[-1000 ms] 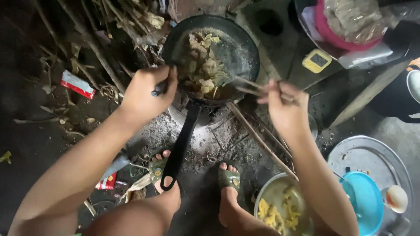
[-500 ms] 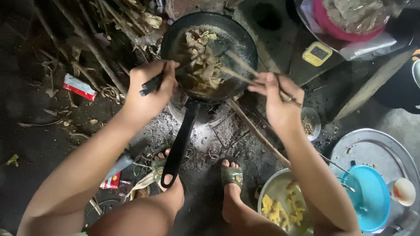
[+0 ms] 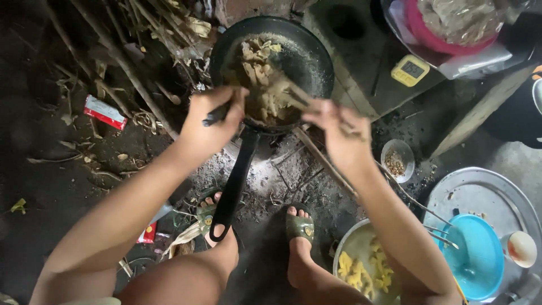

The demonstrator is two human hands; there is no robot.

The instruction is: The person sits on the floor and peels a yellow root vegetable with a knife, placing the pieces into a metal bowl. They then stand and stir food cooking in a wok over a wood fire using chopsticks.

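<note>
My left hand is closed around a dark utensil handle, and its far end goes into the black frying pan just past my knuckles. My right hand is pinched around a pair of chopsticks, and their tips poke into the pale food piled in the pan, right ahead of my fingers. The two hands are near each other over the near edge of the pan, and the pan's long handle points back toward me, between my wrists. I think the good way to stir here is to use small, slow moves and keep both tools low in the pile, so no bits jump over the rim (the ground around the fire is all ash and twigs). I judge I should lift from under the food and turn it over, not just push it around. A metal bowl of yellow pieces sits below my right elbow, so I keep that arm up.
</note>
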